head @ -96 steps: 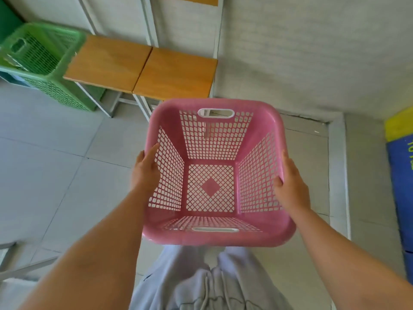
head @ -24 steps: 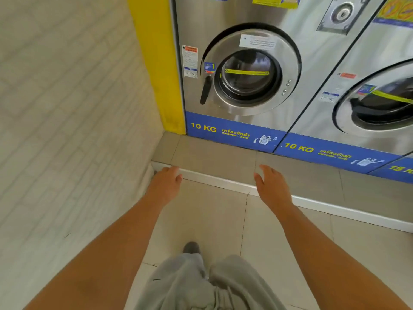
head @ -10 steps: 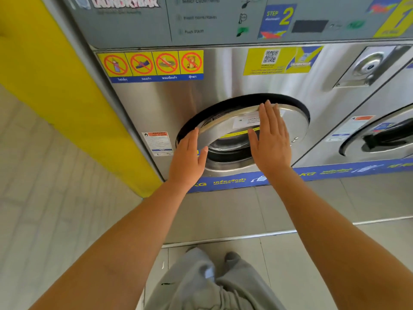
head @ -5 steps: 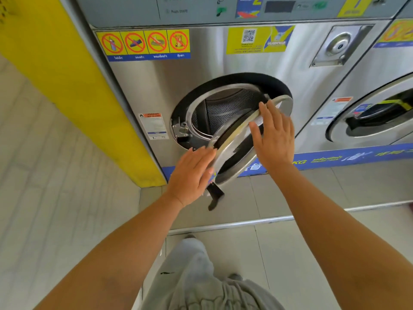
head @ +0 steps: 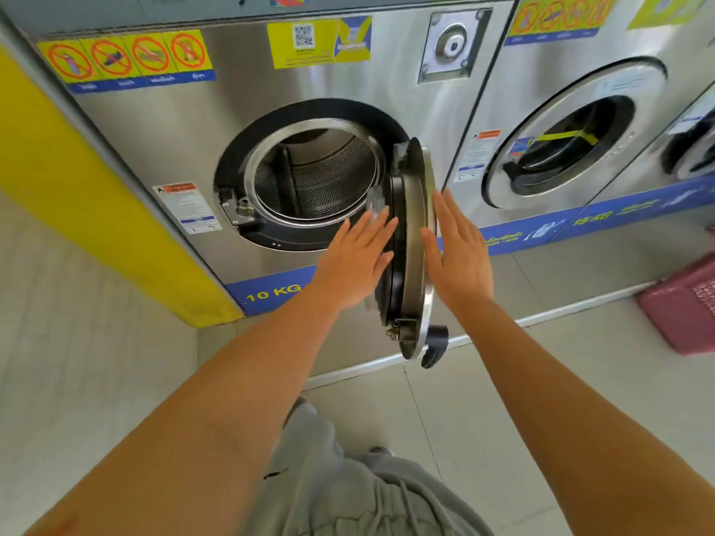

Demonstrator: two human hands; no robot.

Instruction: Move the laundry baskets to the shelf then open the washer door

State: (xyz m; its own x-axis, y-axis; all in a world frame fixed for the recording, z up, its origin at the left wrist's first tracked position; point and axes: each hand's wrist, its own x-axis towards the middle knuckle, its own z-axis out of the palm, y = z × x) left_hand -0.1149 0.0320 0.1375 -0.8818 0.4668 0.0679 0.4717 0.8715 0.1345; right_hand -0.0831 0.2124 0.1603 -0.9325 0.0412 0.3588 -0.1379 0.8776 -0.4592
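Note:
The steel washer [head: 162, 133] marked 10 KG stands in front of me. Its round door [head: 416, 261] is swung out on the right-hand hinge and I see it edge-on, with the black handle [head: 435, 346] at its lower end. The perforated drum [head: 317, 176] lies exposed. My left hand [head: 356, 261] is flat, fingers apart, against the door's inner side. My right hand [head: 458, 257] is flat along its outer face. Neither hand grips anything. A pink laundry basket [head: 685, 307] shows at the right edge, on the floor.
A second washer [head: 572, 121] with its door shut stands to the right. A yellow panel [head: 77, 195] and a tiled wall lie to the left. A raised step [head: 348, 371] runs along the foot of the machines. My grey trousers [head: 348, 489] show below.
The door has swung further out to the right, from half open to edge-on. Both hands followed it rightward, one on either side of it. The pink basket has come into view.

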